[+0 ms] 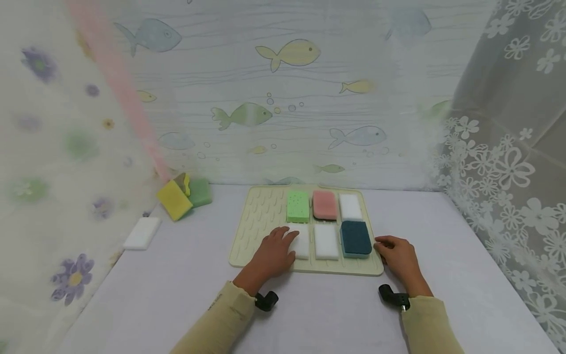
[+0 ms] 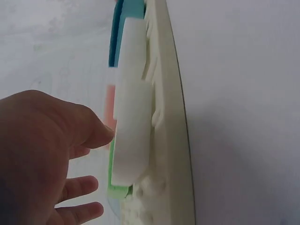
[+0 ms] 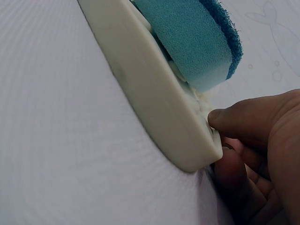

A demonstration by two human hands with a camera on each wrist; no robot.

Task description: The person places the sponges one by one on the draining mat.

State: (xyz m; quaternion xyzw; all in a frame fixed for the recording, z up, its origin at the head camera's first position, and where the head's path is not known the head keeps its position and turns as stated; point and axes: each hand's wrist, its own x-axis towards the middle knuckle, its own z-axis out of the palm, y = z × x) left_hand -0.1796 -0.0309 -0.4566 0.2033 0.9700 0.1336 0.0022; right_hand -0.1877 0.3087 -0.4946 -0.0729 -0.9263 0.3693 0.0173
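Six sponges sit in two rows on the cream drying mat (image 1: 261, 216), left hand (image 1: 275, 253) flat-fingered on the front-left white sponge (image 1: 302, 242), right hand (image 1: 398, 255) pinching the mat's front-right corner, stray sponges left at the table's far-left edge.

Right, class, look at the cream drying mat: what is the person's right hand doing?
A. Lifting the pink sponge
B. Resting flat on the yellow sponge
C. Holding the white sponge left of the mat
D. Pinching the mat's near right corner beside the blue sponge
D: the right hand has its thumb on top and fingers under the corner of the cream drying mat, right beside the blue sponge.
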